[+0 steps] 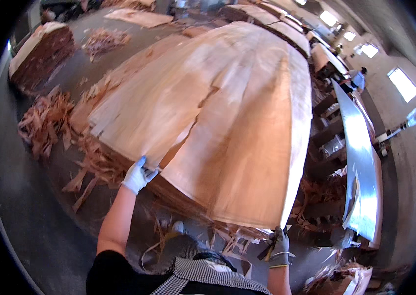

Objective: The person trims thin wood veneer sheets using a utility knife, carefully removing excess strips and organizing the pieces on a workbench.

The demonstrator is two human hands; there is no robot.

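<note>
A large stack of thin wood veneer sheets point(252, 162) lies before me, its top sheet pale orange-brown and split by a long jagged crack running away from the near edge. My left hand point(139, 177), in a white glove with bluish fingertips, grips the near edge of the veneer just left of the crack. At the near right corner, my right hand point(279, 250) in a grey glove pinches the sheet, which is lifted along its right side. A dark and yellow object, perhaps a tool handle point(266, 252), shows beside the right hand; its kind is unclear.
Torn veneer strips point(45, 120) lie heaped at the left, near another veneer stack point(43, 56). On the right stands a long shiny metal sheet point(358, 162) beside a dark frame. More scraps point(343, 280) lie at lower right. Another person point(358, 80) is far off at upper right.
</note>
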